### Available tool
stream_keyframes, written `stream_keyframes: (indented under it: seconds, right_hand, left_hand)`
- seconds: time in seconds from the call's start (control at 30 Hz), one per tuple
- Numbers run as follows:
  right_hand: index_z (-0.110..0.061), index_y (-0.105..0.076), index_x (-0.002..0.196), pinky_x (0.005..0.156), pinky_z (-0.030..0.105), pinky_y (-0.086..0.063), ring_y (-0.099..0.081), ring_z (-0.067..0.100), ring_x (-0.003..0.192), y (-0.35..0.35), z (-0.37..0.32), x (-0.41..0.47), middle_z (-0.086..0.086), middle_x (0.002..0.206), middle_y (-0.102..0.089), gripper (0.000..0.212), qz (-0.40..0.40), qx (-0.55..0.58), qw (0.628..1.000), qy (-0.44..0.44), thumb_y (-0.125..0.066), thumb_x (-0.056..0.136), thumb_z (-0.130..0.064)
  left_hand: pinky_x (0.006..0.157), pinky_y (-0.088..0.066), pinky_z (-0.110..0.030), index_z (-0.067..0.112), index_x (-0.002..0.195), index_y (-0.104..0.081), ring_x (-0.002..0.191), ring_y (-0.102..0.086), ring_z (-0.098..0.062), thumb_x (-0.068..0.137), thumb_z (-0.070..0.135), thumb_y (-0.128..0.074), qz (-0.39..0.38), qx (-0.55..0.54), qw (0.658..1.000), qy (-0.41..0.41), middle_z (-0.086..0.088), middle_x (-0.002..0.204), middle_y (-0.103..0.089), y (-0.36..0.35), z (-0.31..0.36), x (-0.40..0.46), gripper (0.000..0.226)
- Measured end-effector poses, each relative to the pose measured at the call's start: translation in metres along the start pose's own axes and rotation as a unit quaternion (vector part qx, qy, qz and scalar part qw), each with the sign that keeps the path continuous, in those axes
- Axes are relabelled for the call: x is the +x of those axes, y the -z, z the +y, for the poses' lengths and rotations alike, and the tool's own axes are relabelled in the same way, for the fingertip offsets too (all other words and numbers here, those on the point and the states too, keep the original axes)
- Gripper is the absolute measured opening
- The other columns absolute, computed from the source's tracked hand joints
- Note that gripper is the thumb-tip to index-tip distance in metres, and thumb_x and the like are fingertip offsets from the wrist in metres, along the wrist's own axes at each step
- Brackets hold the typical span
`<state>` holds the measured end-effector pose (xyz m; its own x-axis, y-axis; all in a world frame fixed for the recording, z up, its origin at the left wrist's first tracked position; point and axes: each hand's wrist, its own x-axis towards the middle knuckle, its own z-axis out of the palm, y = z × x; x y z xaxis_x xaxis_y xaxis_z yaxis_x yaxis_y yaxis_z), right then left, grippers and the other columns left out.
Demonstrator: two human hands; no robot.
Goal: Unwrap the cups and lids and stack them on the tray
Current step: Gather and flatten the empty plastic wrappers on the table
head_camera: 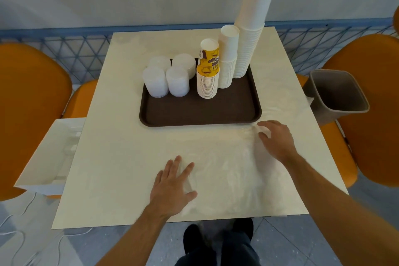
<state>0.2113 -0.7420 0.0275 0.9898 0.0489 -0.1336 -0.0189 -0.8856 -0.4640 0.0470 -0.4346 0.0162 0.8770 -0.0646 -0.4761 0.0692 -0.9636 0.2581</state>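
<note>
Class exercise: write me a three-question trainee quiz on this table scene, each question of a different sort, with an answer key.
1. True or false: the tray holds four stacks of lids.
2. How many cup stacks stand on the tray? A) two B) three C) five
3. What does the right hand pinch?

Key:
1. True.
2. B: the printed yellow stack, the middle white stack and the tallest white stack.
3. Clear plastic wrap lying on the table; the left hand rests flat on it.

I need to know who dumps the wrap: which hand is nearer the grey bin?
Right. The right hand lies on the clear plastic wrap just left of the grey bin; the left hand rests farther left, nearer the person.
</note>
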Motion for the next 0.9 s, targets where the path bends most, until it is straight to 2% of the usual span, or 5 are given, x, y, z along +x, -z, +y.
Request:
stream_keyframes:
  seconds: [0.27, 0.53, 0.77, 0.83, 0.9]
  right_hand:
    - [-0.024, -0.065, 0.127, 0.105, 0.049, -0.045, -0.054, 0.034, 0.123, 0.008, 0.048, -0.056, 0.009, 0.137, -0.059, 0.033, 0.04, 0.004, 0.994, -0.104, -0.067, 0.094, -0.019]
    - [-0.023, -0.068, 0.125, 0.108, 0.047, -0.042, -0.046, 0.034, 0.127, -0.005, 0.062, -0.091, 0.009, 0.141, -0.051, 0.029, -0.003, 0.044, 0.995, -0.089, -0.064, 0.097, -0.017]
    - [-0.018, -0.06, 0.132, 0.107, 0.046, -0.045, -0.051, 0.035, 0.126, 0.007, 0.068, -0.092, 0.014, 0.143, -0.05, 0.035, 0.004, 0.065, 0.988, -0.143, -0.063, 0.097, -0.014]
    - [-0.016, -0.06, 0.133, 0.106, 0.044, -0.044, -0.051, 0.033, 0.126, 0.009, 0.068, -0.091, 0.013, 0.142, -0.052, 0.034, 0.018, 0.067, 0.986, -0.149, -0.061, 0.099, -0.017]
    - [-0.015, -0.058, 0.134, 0.105, 0.045, -0.046, -0.053, 0.032, 0.124, 0.013, 0.066, -0.09, 0.013, 0.14, -0.054, 0.037, 0.037, 0.067, 0.983, -0.164, -0.062, 0.098, -0.022]
  left_hand:
    - [0.121, 0.007, -0.045, 0.044, 0.154, 0.009, 0.15, 0.024, -0.021, 0.091, 0.067, -0.045, 0.003, 0.021, 0.999, -0.024, 0.004, 0.162, 0.028, -0.009, 0.04, 0.009, 0.086]
    - [0.123, 0.006, -0.046, 0.04, 0.155, 0.011, 0.149, 0.025, -0.021, 0.091, 0.067, -0.044, -0.009, 0.016, 0.999, -0.049, 0.002, 0.161, 0.03, -0.016, 0.085, 0.021, 0.089]
    - [0.123, 0.006, -0.042, 0.04, 0.156, 0.008, 0.15, 0.023, -0.019, 0.093, 0.066, -0.044, -0.012, -0.021, 0.998, -0.057, 0.004, 0.162, 0.026, -0.015, 0.102, 0.023, 0.086]
    - [0.124, -0.004, -0.042, 0.039, 0.157, 0.0, 0.152, 0.011, -0.02, 0.095, 0.062, -0.043, 0.035, -0.082, 0.996, -0.019, 0.004, 0.165, 0.014, -0.007, 0.101, 0.023, 0.079]
    - [0.121, -0.018, -0.044, 0.031, 0.157, -0.011, 0.151, -0.007, -0.025, 0.096, 0.055, -0.048, 0.088, -0.142, 0.982, 0.082, -0.003, 0.165, -0.005, 0.005, 0.091, 0.022, 0.075]
